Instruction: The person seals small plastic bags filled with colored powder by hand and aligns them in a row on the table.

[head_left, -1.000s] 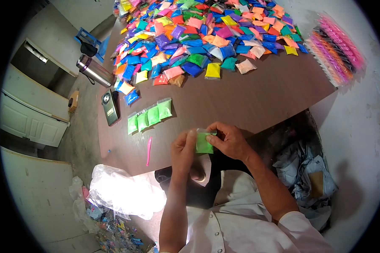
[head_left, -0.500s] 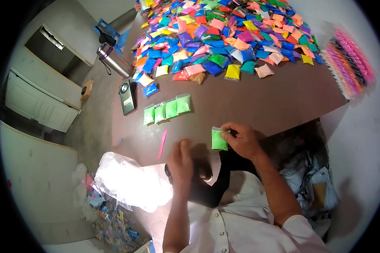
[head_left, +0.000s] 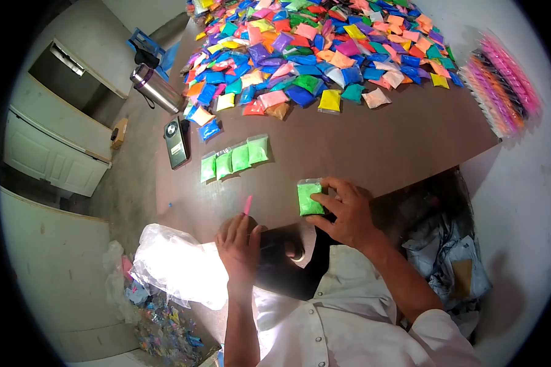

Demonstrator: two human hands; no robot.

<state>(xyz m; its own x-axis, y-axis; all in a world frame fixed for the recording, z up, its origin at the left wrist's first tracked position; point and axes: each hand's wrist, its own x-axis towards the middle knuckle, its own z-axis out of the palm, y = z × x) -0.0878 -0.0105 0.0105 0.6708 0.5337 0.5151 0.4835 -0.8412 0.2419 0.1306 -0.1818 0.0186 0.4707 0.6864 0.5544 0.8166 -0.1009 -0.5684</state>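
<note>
My right hand [head_left: 348, 215] grips a small clear bag of bright green filling [head_left: 309, 197] by its right side, at the table's near edge. The fingers lie on its face and the thumb is at its lower corner. My left hand [head_left: 237, 244] is closed over the lower end of a thin pink plastic stick [head_left: 248, 204], whose upper end sticks out past the fingertips. Beyond the hands lies a row of several similar green bags [head_left: 240, 158], slightly overlapping.
A large heap of colourful small bags [head_left: 312, 55] covers the far table [head_left: 373, 140]. At left are a black phone-like device [head_left: 176, 144] and a steel flask [head_left: 156, 88]. Pink, orange and black spiky strips [head_left: 502, 85] lie right. Clear plastic [head_left: 171, 260] sits by my left arm.
My left hand has come down onto the pink stick, which has shifted right and is partly covered now. My right hand keeps the green bag, with its fingers spread differently on it.
</note>
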